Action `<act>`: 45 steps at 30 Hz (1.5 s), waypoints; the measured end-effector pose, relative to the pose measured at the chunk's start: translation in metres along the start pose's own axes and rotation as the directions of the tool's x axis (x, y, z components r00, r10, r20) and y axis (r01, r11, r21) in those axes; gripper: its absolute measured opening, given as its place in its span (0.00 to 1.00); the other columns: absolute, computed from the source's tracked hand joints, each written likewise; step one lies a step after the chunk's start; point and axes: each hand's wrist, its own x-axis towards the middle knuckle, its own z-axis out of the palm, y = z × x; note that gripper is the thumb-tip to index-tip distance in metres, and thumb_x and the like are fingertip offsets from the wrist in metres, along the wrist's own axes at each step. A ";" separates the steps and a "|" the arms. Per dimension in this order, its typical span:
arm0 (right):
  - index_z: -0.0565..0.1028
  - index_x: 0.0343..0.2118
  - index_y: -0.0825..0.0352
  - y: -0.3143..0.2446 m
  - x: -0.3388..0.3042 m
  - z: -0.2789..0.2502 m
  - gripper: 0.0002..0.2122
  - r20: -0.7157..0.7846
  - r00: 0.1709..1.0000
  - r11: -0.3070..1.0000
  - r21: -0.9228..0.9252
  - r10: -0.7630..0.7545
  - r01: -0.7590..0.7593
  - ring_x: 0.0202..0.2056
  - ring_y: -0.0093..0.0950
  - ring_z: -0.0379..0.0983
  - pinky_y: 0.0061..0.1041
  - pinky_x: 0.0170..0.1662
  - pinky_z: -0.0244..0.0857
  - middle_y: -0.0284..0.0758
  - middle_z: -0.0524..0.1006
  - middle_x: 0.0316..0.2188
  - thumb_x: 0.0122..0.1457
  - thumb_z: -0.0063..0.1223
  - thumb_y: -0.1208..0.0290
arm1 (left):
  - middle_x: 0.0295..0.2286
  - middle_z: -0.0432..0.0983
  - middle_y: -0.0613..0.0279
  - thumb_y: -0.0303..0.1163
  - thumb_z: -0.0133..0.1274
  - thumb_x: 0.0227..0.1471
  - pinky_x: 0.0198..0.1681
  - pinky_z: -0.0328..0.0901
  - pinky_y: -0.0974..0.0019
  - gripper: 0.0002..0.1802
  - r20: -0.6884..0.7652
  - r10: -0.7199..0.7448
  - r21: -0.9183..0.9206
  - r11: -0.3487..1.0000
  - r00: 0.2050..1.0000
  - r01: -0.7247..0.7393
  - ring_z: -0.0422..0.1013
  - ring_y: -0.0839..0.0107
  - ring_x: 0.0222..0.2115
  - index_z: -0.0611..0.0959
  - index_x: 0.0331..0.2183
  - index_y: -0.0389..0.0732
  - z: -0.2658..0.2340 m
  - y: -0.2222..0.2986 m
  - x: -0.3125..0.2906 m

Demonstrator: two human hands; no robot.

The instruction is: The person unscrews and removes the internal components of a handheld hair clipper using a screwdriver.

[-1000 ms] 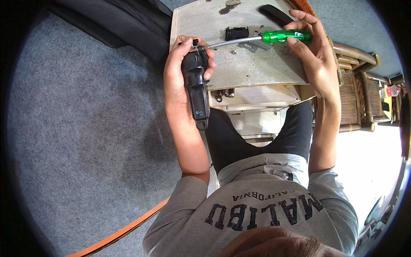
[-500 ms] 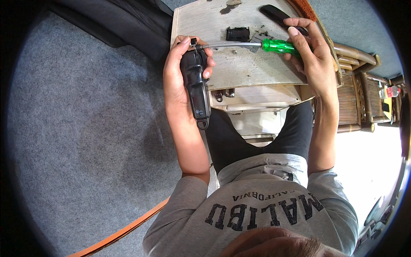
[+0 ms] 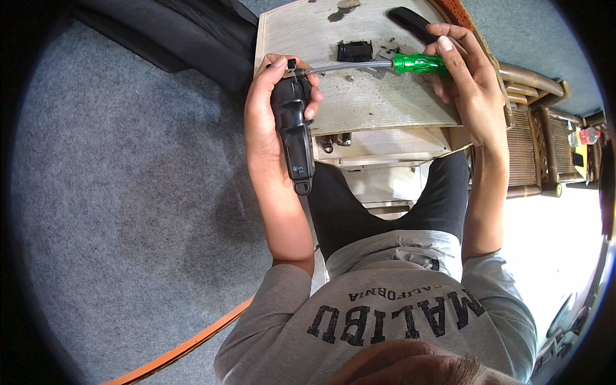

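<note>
**Green-handled screwdriver (image 3: 417, 63) set to a black plastic hair clipper (image 3: 295, 122)**

From the head view, the person's left hand (image 3: 262, 106) is wrapped round the clipper, whose loop end points back along that forearm. The right hand (image 3: 473, 86) grips the screwdriver by its translucent handle; the silver shaft reaches across to the left fingers, its tip at the clipper's far end. Between the hands, just beyond the shaft, a black rectangular plastic block (image 3: 355, 51) lies on the pale wooden table (image 3: 398, 106). A long black curved piece (image 3: 409, 21) lies beside the right hand's fingers.
</note>
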 end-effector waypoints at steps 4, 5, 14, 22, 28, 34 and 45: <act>0.75 0.62 0.61 0.000 -0.001 0.001 0.17 -0.013 1.000 1.000 -0.017 0.016 -0.016 0.40 0.15 0.72 0.17 0.41 0.67 0.25 0.76 0.42 0.74 0.57 0.63 | 0.30 0.81 0.52 0.40 0.54 0.67 0.24 0.69 0.70 0.12 -0.012 0.008 0.021 1.000 1.000 -0.008 0.78 0.68 0.27 0.78 0.41 0.41 0.004 0.000 -0.002; 0.75 0.62 0.61 0.002 -0.001 0.002 0.18 -0.030 0.998 0.997 -0.049 -0.059 0.057 0.40 0.15 0.72 0.17 0.41 0.67 0.25 0.76 0.42 0.74 0.57 0.63 | 0.30 0.81 0.52 0.40 0.54 0.67 0.24 0.69 0.70 0.12 -0.016 0.007 0.016 1.000 1.000 -0.007 0.78 0.68 0.27 0.78 0.41 0.41 0.005 0.000 -0.002; 0.73 0.63 0.66 -0.002 0.000 0.007 0.19 -0.006 1.000 0.991 0.136 0.020 -0.019 0.33 0.18 0.74 0.20 0.37 0.69 0.30 0.78 0.40 0.75 0.55 0.63 | 0.30 0.81 0.52 0.39 0.54 0.67 0.24 0.69 0.70 0.12 -0.005 0.007 0.000 1.000 1.000 -0.007 0.78 0.68 0.27 0.79 0.40 0.40 0.002 -0.001 0.000; 0.73 0.64 0.59 0.004 0.001 0.000 0.18 0.011 0.997 0.997 -0.026 -0.071 0.071 0.36 0.19 0.75 0.19 0.41 0.69 0.29 0.76 0.42 0.73 0.57 0.68 | 0.30 0.81 0.53 0.40 0.55 0.67 0.24 0.69 0.70 0.12 -0.024 -0.005 -0.026 1.000 1.000 0.005 0.78 0.68 0.27 0.79 0.39 0.40 0.005 0.000 0.000; 0.73 0.64 0.60 0.005 0.002 -0.002 0.20 0.041 0.993 0.991 0.071 -0.115 0.112 0.40 0.20 0.75 0.22 0.45 0.69 0.28 0.73 0.45 0.71 0.59 0.71 | 0.29 0.81 0.53 0.40 0.55 0.67 0.23 0.69 0.70 0.12 -0.025 0.007 0.004 1.000 1.000 -0.007 0.78 0.68 0.27 0.79 0.39 0.40 0.003 0.001 -0.001; 0.73 0.62 0.68 0.004 0.004 -0.001 0.19 0.028 0.999 0.980 0.196 -0.032 0.026 0.37 0.20 0.76 0.21 0.42 0.70 0.31 0.76 0.40 0.72 0.59 0.68 | 0.29 0.81 0.52 0.40 0.55 0.67 0.23 0.69 0.71 0.11 -0.021 0.006 0.024 1.000 1.000 -0.005 0.78 0.69 0.26 0.78 0.40 0.42 0.006 0.000 -0.002; 0.76 0.58 0.69 0.006 0.006 -0.007 0.20 0.098 0.995 0.958 0.282 0.027 -0.054 0.38 0.22 0.80 0.22 0.43 0.76 0.36 0.81 0.39 0.72 0.61 0.60 | 0.29 0.81 0.52 0.41 0.56 0.67 0.23 0.69 0.71 0.12 -0.029 -0.010 0.008 1.000 1.000 0.010 0.78 0.68 0.26 0.78 0.40 0.42 0.006 0.000 -0.003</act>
